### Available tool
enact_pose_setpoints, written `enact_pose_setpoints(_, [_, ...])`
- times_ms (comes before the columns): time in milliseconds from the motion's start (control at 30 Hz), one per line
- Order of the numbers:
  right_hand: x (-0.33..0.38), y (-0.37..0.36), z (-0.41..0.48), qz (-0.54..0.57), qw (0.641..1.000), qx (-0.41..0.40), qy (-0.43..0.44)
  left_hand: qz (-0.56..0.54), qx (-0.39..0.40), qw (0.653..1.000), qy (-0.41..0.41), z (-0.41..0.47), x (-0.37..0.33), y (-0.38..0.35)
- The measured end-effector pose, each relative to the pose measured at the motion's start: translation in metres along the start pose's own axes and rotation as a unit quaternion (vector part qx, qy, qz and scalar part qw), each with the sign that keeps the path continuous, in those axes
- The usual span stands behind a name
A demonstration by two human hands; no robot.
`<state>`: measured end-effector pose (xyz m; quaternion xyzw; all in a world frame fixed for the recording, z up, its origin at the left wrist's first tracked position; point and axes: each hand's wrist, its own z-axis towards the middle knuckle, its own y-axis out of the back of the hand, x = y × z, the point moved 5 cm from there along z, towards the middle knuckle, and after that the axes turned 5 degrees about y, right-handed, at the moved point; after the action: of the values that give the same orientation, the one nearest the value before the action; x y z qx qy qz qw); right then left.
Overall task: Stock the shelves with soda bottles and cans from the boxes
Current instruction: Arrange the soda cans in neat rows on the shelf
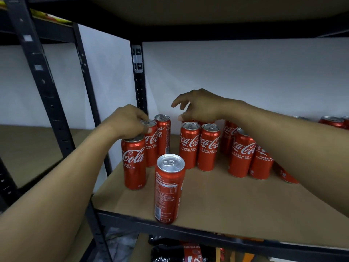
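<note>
Pinching the rim of a can [150,146] with left hand [129,120], fingers curled over its lid, thumb on the near side, wrist over the lid of the next one forward. Hovering with right hand [200,108] over the back row, fingers loosely bent and apart, gripping nothing. Contact of thumb tip with a lid below: cannot tell.

Head view only. Standing upright on shelf [236,201]: cans [208,146] in loose clusters. Three at left by the upright, a pair in the middle, more at right under the right forearm, a few far right at the back. Slim, tall, red, with silver lids and pull tabs. White Coca-Cola script, small white "RASA ASLI KURANG GULA" beneath. Alone near the front edge: front can [168,188], turned to show its white fine-print panel. Brown board for the shelf, black slotted frame [139,80], white wall [245,72] behind. Below, dark bottles [170,250] with red labels.
</note>
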<state>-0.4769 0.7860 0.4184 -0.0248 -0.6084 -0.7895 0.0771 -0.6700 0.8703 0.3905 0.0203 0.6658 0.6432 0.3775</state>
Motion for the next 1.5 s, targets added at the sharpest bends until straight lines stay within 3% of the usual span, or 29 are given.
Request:
enact_pose_setpoints(133, [0.008, -0.017, 0.035, -0.020, 0.998, 0.051, 0.009, -0.042, 0.006, 0.999, 0.027, 0.008, 0.005, 0.000])
enact_pose_setpoints(367, [0.013, -0.045, 0.077, -0.036, 0.989, 0.145, 0.010, 0.003, 0.063, 0.998, 0.029, 0.021, -0.001, -0.006])
enact_pose_setpoints(800, [-0.013, -0.043, 0.102, -0.054, 0.992, 0.109, 0.038, 0.021, 0.064, 0.997, 0.036, 0.028, -0.003, -0.012])
enact_pose_setpoints(1367, [-0.023, -0.044, 0.104, 0.030, 0.995, 0.095, 0.025, -0.042, -0.051, 0.992, 0.110, 0.082, 0.005, -0.014])
enact_pose_setpoints(1500, [-0.022, -0.050, 0.103, 0.008, 0.998, 0.066, 0.023, -0.034, -0.018, 0.992, 0.123, 0.090, 0.005, -0.016])
